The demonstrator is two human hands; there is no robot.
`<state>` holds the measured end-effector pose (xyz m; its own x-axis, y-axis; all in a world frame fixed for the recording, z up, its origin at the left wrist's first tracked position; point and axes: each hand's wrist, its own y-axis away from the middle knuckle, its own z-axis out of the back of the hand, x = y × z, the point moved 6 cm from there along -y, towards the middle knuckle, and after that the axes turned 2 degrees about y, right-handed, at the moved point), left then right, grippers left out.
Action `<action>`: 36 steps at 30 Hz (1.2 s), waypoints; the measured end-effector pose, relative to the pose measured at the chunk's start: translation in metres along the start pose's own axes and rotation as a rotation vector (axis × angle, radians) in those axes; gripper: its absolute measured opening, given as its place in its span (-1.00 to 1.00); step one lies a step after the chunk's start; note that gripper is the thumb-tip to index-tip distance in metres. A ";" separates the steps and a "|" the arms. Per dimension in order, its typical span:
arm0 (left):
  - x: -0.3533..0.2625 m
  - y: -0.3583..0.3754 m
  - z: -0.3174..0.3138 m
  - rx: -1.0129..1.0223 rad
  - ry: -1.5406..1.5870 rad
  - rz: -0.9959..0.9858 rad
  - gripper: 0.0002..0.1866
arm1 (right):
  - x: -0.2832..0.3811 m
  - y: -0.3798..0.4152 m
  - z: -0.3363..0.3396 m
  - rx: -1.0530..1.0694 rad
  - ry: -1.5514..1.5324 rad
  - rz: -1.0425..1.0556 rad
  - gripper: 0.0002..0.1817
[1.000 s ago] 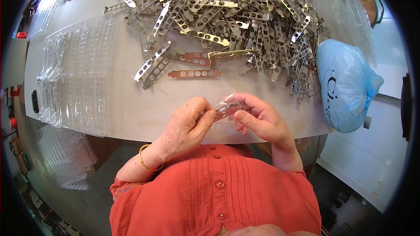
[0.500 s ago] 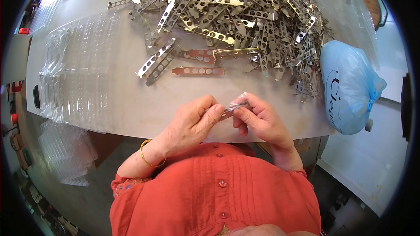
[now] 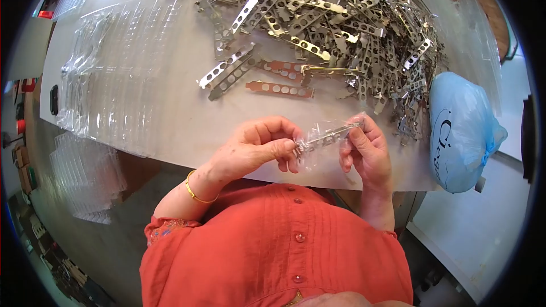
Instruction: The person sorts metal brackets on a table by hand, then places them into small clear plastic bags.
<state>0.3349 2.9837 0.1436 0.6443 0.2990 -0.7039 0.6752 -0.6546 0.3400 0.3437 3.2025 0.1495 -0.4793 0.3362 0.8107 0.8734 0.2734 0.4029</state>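
A slim perforated metal bracket is stretched between my two hands, above the front of the table. Crumpled clear plastic film clings around it, mostly toward its left end. My left hand pinches the left end with thumb and fingers, where film and metal meet. At the right end, my right hand grips the bracket between thumb and index finger, the other fingers curled. Just beyond my hands lies a reddish bracket with round holes. Two silvery brackets rest to its left.
A big heap of metal brackets covers the back of the white table. Clear plastic trays lie at left, near a small black object. On the right sits a tied blue plastic bag.
My hands have moved apart, and much more of the bracket and its film now shows between them. My right hand has shifted right. The whole view has also shifted slightly.
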 end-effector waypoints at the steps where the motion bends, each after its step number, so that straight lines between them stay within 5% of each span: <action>1: -0.001 -0.001 -0.002 0.003 0.018 0.004 -0.74 | 0.000 0.000 0.000 0.000 -0.025 0.000 -0.83; 15: -0.004 -0.002 0.000 -0.004 -0.061 -0.066 -0.68 | -0.002 -0.003 -0.001 -0.055 0.119 0.006 -0.81; 36: -0.006 -0.002 0.013 -0.222 -0.204 -0.176 -0.94 | -0.004 0.001 -0.002 -0.030 0.034 0.041 -0.81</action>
<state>0.3256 2.9745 0.1390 0.4411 0.2341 -0.8664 0.8456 -0.4318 0.3139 0.3467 3.2000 0.1477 -0.4404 0.3159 0.8404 0.8946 0.2331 0.3812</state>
